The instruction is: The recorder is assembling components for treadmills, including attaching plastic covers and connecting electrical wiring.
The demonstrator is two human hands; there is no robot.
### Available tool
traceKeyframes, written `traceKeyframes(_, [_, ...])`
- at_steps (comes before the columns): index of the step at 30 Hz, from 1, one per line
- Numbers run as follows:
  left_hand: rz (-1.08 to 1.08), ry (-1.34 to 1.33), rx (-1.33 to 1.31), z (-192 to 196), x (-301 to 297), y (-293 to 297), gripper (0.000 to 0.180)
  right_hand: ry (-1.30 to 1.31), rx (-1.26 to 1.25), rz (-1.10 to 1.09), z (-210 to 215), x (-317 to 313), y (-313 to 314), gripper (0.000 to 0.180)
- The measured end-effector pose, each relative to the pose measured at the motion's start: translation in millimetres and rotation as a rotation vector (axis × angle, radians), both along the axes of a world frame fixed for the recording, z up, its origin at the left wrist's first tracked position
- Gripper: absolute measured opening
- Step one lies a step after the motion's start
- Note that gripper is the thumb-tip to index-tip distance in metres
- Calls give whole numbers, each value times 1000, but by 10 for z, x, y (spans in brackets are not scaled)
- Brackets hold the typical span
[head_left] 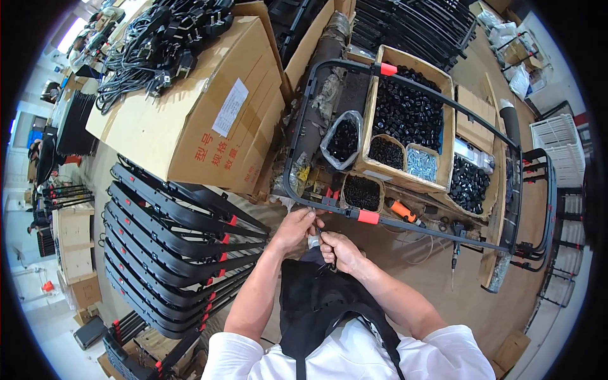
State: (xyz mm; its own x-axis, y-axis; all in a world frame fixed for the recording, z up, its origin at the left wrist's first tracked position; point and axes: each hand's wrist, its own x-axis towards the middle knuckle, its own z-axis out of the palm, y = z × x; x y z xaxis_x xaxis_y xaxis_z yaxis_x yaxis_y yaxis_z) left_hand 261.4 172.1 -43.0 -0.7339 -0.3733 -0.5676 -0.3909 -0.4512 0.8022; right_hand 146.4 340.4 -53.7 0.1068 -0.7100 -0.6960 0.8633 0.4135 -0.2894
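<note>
A black tubular frame (289,166) with rounded corners and red sleeves (368,217) lies across the bench in front of me. At its near left corner, my left hand (294,229) is closed in a pinch just below the tube. My right hand (342,251) is curled into a closed grip beside it, a little lower and nearer my body. Something small and dark shows between the two hands, too hidden to name. Close by the frame's near bar is a box of small black parts (363,193).
A carton (234,136) heaped with black plug cables (161,47) stands left, above stacked black curved frames (152,253). Bins of black caps (408,104) and silver screws (421,163) fill the bench. An orange-black tool (403,211) lies near a hanging screwdriver (456,247).
</note>
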Motion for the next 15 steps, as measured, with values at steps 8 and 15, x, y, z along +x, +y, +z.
traceKeyframes(8, [-125, -34, 144, -28, 16, -171, 33, -36, -17, 14, 7, 102, 28, 29])
traceKeyframes(15, [13, -52, 190, 5, 5, -125, 29, -29, -36, -23, -6, 99, 7, 30])
